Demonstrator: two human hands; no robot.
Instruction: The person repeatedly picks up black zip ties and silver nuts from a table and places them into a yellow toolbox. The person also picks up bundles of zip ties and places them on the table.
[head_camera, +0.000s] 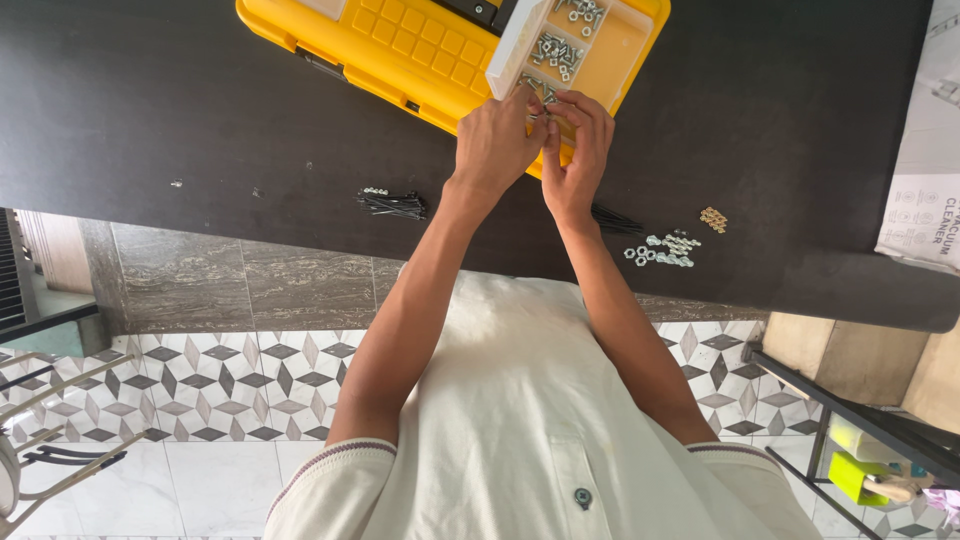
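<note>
Head view: hands (540, 140) at organiser's (400, 50) edge.

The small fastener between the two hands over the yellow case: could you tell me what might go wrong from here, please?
1. The left hand and right hand pinch a small metal fastener at the fingertips; it could slip and roll off.
2. The loose nuts lie near the front edge of the black counter; a forearm might sweep them onto the tiled floor.
3. The yellow organiser case has open compartments of screws; a bump may spill them.
</note>
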